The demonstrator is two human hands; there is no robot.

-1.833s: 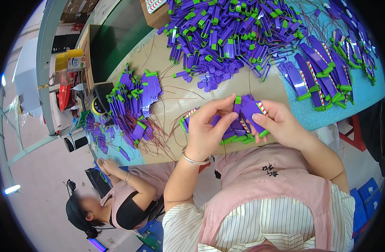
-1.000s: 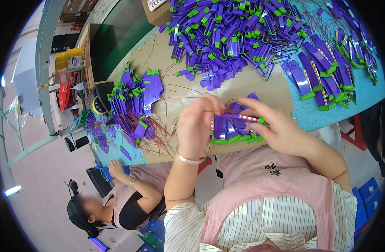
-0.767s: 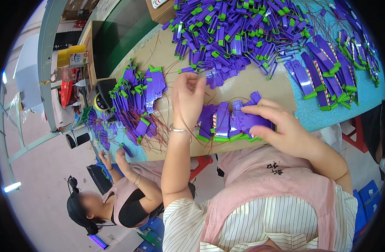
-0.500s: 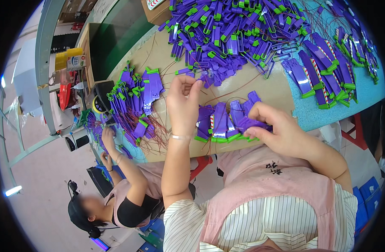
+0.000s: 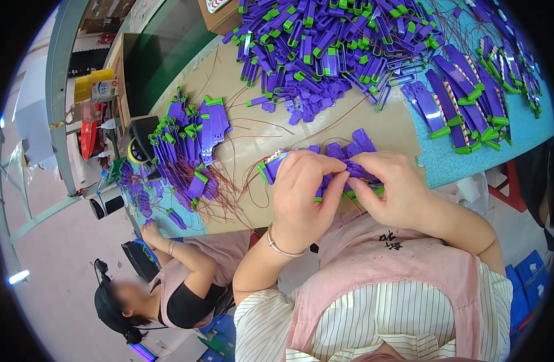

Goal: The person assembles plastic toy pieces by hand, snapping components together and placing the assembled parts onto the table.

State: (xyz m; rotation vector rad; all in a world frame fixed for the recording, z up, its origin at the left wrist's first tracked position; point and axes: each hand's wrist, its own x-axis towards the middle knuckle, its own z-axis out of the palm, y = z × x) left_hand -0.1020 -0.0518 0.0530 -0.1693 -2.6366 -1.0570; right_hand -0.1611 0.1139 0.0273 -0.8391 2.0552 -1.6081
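Observation:
My left hand point(image 5: 307, 196) and my right hand point(image 5: 393, 187) meet above the near edge of the table, fingertips together. A flat purple plastic piece point(image 5: 362, 172) is pinched in my right hand and partly covered by the fingers. The thumb and forefinger of my left hand are closed against its end; whatever small thing they hold is hidden. Beneath and behind the hands lies a row of purple pieces with green ends point(image 5: 360, 142), partly covered. Beyond them is a heap of small flat purple parts point(image 5: 313, 104).
A large pile of purple-and-green clip-like parts point(image 5: 343, 48) covers the far side. Finished-looking purple pieces with striped strips point(image 5: 464, 96) lie on blue matting at right. Purple-and-green parts with thin red wires point(image 5: 192, 139) lie at left, where a co-worker point(image 5: 186, 271) sits.
My left hand has come from beside the small purple parts, nearer and to the right, to meet my right hand. The co-worker's hand has moved nearer the table's edge.

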